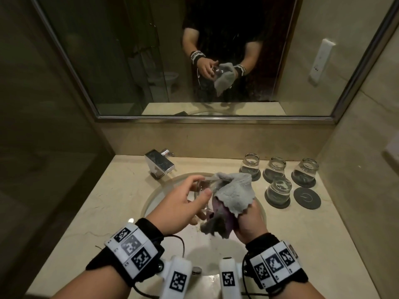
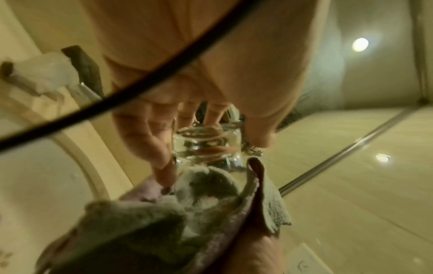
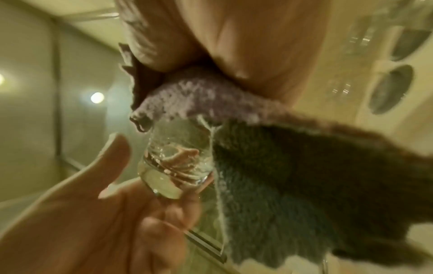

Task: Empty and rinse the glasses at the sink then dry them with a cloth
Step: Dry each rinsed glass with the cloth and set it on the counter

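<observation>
Over the sink [image 1: 151,201], my left hand [image 1: 201,186] grips a clear glass [image 1: 203,190] by its base end, thumb on one side and fingers on the other. My right hand [image 1: 250,221] holds a grey and purple cloth [image 1: 233,190] bunched over the glass's other end. In the left wrist view the glass [image 2: 207,146] lies between my fingers [image 2: 150,140], and the cloth [image 2: 164,213] covers its near part. The right wrist view shows the glass [image 3: 173,163] meeting the cloth [image 3: 281,176], with my right fingers hidden in the folds.
Several more glasses [image 1: 278,189] stand on dark round coasters at the right of the counter [image 1: 108,201], beside one bare coaster [image 1: 306,198]. A chrome tap [image 1: 159,164] sits behind the basin. A large mirror [image 1: 108,61] hangs above.
</observation>
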